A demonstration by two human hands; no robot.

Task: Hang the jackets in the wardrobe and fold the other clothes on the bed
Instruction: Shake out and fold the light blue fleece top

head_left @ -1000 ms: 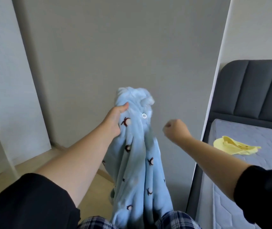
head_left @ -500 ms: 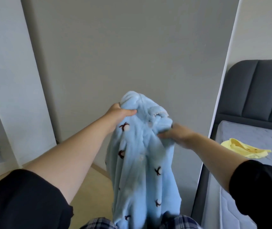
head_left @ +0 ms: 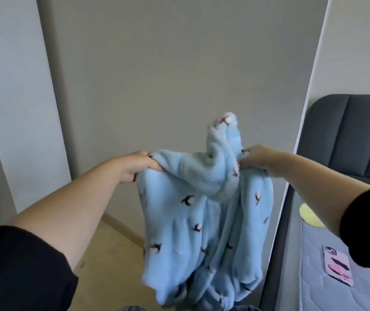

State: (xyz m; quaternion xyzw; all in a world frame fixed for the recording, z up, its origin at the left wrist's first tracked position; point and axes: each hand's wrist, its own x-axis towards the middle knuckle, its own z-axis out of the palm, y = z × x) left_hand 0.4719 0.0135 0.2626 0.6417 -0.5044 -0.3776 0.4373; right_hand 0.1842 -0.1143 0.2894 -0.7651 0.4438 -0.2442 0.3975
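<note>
Two hands hold a light blue fleece jacket (head_left: 202, 232) up in the air before a grey wall (head_left: 168, 75). The left hand (head_left: 139, 166) grips one top edge and the right hand (head_left: 254, 159) grips the other, fingers curled into the fabric, and the rest hangs down between them. On the bed (head_left: 303, 288) to the right lie a yellow garment (head_left: 308, 215) and a pink phone (head_left: 338, 268).

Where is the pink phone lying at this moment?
The pink phone lies on the mattress at the lower right of the head view, nearer the person than the yellow garment.
</note>
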